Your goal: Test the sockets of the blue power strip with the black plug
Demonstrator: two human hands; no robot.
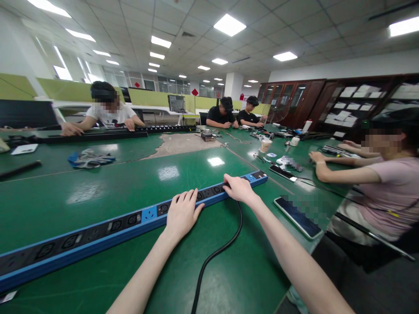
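A long blue and black power strip (149,214) with several sockets lies diagonally across the green table. My left hand (183,213) is laid over its middle, fingers across the top and the thumb along the near edge, gripping it. Farther along, toward the strip's right end, my right hand (240,188) is closed over the sockets around a plug that is mostly hidden by the fingers. From under that hand a black cable (225,246) curves toward me over the table.
A phone (297,218) lies to the right, with a second phone (283,172) beyond it. Gloves (91,158) sit at the far left, near a bare brown patch (186,145). Co-workers sit around the table, one person (376,174) close on my right. A cup (265,145) stands farther back.
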